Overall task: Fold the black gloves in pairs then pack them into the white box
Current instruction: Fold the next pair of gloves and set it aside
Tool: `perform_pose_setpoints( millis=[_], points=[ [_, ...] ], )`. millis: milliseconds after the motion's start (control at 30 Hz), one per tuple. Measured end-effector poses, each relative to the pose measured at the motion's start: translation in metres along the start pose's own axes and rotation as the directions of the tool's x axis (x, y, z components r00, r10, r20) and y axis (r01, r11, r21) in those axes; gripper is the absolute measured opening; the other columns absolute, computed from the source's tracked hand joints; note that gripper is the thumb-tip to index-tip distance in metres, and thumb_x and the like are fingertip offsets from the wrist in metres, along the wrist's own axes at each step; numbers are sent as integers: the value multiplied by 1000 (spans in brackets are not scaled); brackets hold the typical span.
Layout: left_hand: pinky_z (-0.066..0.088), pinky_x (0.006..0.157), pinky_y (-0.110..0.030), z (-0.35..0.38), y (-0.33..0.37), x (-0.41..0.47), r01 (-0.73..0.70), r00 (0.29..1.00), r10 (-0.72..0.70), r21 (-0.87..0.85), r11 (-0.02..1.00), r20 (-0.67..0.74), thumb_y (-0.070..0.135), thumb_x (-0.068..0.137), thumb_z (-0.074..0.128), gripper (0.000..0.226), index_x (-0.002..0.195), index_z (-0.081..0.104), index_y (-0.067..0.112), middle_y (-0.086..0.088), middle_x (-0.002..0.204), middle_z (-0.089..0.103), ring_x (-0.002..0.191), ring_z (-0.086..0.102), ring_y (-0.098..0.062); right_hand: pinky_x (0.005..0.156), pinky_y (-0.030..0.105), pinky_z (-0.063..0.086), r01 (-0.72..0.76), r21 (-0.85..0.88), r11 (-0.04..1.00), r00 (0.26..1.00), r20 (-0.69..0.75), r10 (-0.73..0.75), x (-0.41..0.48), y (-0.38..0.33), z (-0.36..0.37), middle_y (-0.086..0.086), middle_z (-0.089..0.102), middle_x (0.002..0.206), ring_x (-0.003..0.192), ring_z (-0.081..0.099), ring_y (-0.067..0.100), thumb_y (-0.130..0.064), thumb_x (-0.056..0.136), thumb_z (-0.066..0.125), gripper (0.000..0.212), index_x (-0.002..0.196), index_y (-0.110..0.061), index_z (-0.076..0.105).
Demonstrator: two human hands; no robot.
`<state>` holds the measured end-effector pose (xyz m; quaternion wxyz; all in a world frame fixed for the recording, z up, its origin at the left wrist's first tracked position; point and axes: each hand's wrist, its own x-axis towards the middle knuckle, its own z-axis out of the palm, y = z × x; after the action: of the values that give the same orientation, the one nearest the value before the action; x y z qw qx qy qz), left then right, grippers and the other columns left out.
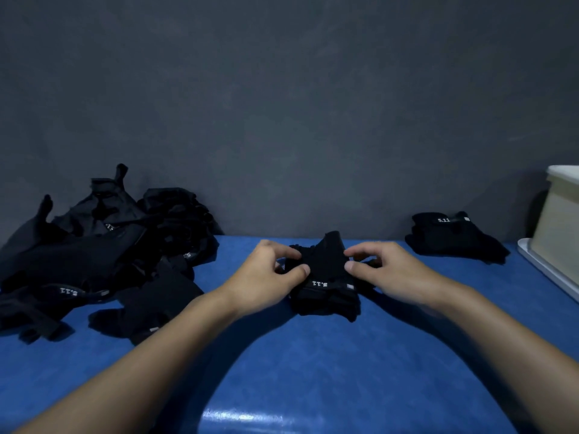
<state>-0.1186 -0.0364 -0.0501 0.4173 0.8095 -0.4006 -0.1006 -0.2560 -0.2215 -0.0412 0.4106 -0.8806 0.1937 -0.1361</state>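
My left hand (266, 277) and right hand (388, 270) both pinch the glove pair (326, 286) at mid-table, thumb toward me and curled fingers beyond, one hand on each side edge. I hold it from both sides, I judge, so the two stacked gloves keep aligned while the finger end, raised at the back, folds toward the logo cuff nearest me. Both forearms reach in low over the blue table (313, 371), wrists angled inward. The unfolded pile (94, 255) lies to my left. One finished pair (454, 236) waits near the white box (560, 220) at far right, not yet packed.
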Motion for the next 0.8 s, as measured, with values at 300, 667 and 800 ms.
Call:
perform_pose_setpoints(
  millis=[300, 667, 800],
  points=[
    [32, 116, -34, 5, -2, -10, -248, 956, 193, 260, 933, 220, 39, 99, 55, 38, 136, 58, 37, 14, 144, 49, 135, 42, -1, 76, 8, 37, 259, -34, 965, 964, -52, -261, -12, -6, -7, -11, 62, 107, 99, 56, 3, -22, 81, 76, 17, 94, -31, 72],
    [31, 117, -35, -6, -2, -18, -402, 904, 304, 356, 844, 300, 50, 91, 62, 58, 145, 45, 36, 15, 149, 42, 138, 37, -1, 110, 34, 32, 268, -345, 900, 957, 206, -205, -34, 0, -2, -34, 52, 117, 120, 40, -7, -40, 77, 77, 57, 128, -45, 52],
    [42, 104, -34, -11, -8, -19, -422, 893, 305, 380, 823, 331, 46, 89, 64, 61, 145, 43, 37, 19, 130, 56, 118, 52, -1, 106, 37, 35, 303, -368, 879, 951, 181, -251, -35, 5, 5, -32, 54, 118, 117, 42, -5, -43, 86, 67, 46, 129, -45, 52]
  ],
)
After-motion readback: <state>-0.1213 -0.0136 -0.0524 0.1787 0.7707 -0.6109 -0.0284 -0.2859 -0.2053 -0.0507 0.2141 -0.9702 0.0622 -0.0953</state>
